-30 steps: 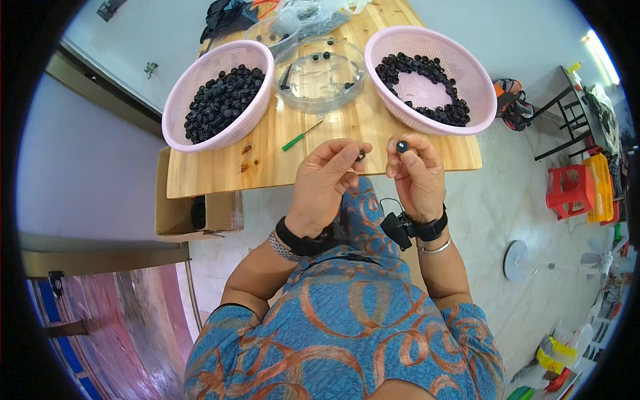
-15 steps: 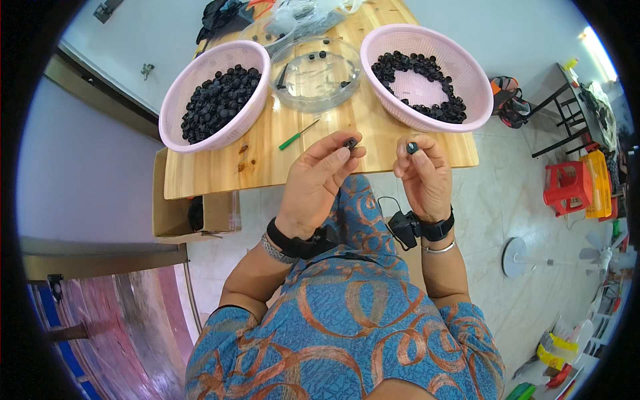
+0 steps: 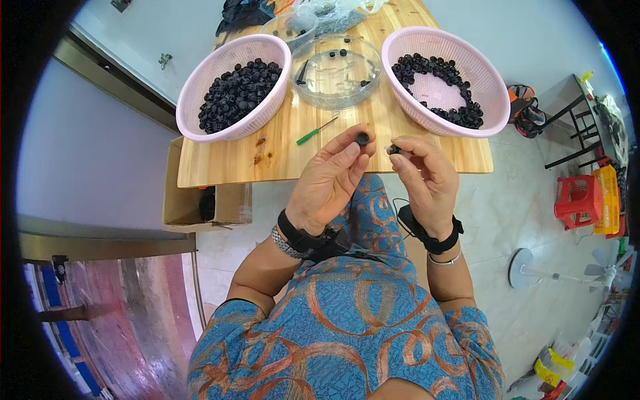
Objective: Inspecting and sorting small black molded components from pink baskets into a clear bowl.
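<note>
My left hand (image 3: pixel 331 177) pinches a small round black cap-like part (image 3: pixel 362 139) between thumb and fingertips, its hollow round face turned up. Close to its right, my right hand (image 3: pixel 427 175) grips a second small black part (image 3: pixel 395 150), with a pale bit showing at its left end. A narrow gap separates the two parts. Both hands are just off the table's front edge, above my lap. Behind them, a pink basket (image 3: pixel 189 110) on the left is heaped with black parts (image 3: pixel 240 97); another pink basket (image 3: pixel 497 110) on the right holds a ring of similar parts (image 3: pixel 460 115).
A green-handled screwdriver (image 3: pixel 309 137) lies on the wooden table (image 3: pixel 220 160). Between the baskets stands a clear round tray (image 3: pixel 335 101) with small pieces. Plastic bags (image 3: pixel 340 19) lie behind it. Below the table's left side is a cardboard box (image 3: pixel 179 200); a red stool (image 3: pixel 577 201) stands at right.
The right hand has moved closer to the left and turned its part sideways. The left hand has tilted its part so the round face shows. The whole view has shifted slightly.
</note>
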